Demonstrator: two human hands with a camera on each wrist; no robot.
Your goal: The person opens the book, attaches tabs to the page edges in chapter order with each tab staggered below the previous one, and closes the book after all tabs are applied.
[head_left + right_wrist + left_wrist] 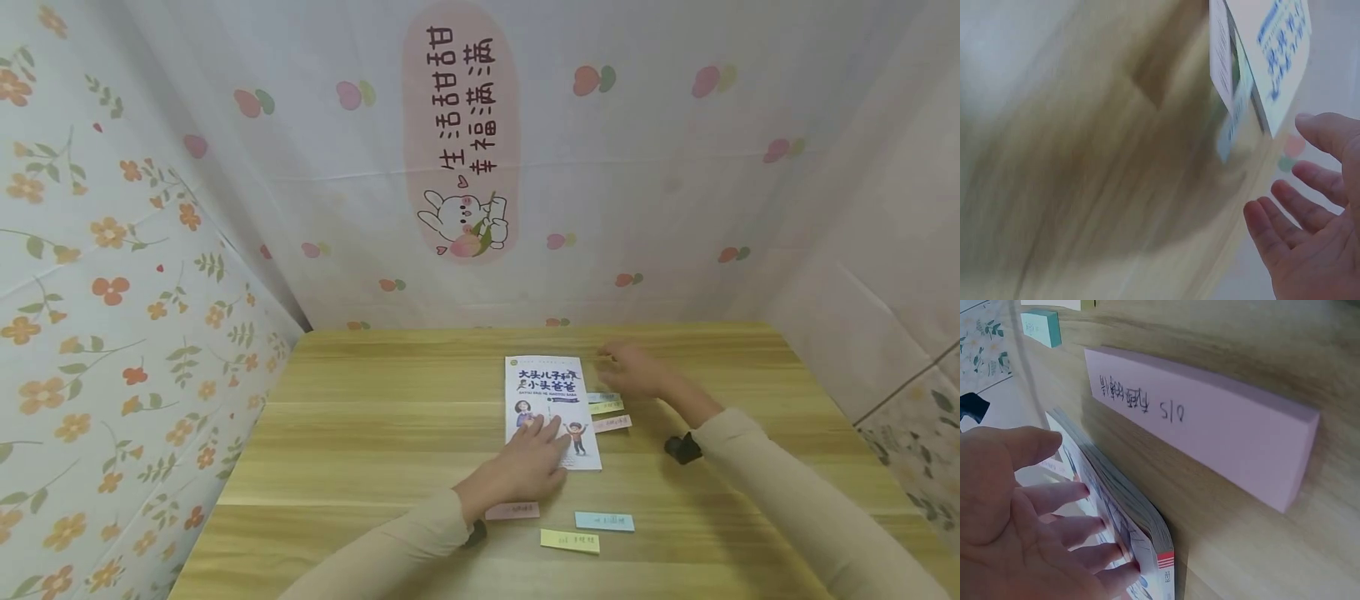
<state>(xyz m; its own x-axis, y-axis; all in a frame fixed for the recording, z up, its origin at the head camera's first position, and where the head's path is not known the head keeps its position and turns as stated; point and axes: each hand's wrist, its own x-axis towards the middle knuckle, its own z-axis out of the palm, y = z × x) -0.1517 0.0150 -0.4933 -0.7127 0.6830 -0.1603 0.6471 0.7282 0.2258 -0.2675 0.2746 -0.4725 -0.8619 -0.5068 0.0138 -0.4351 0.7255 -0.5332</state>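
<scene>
A white paperback book (547, 387) with blue title characters and cartoon figures lies closed on the table. My left hand (517, 468) rests on its lower cover with the fingers spread; in the left wrist view the fingertips touch the cover near the spine. Blue (602, 397), yellow (609, 407) and pink (613, 424) sticky notes with handwriting stick out from the book's right edge. Just beyond its upper right corner hovers my right hand (633, 372), holding nothing. The right wrist view shows those fingers (1300, 206) loosely extended, apart from the book (1279, 56).
Nearer me on the wooden table (360, 433) lie a pink sticky-note pad (513, 511), a blue pad (604, 522) and a yellow pad (570, 541), each with handwriting. Patterned cloth (645, 183) hangs behind the table's far edge.
</scene>
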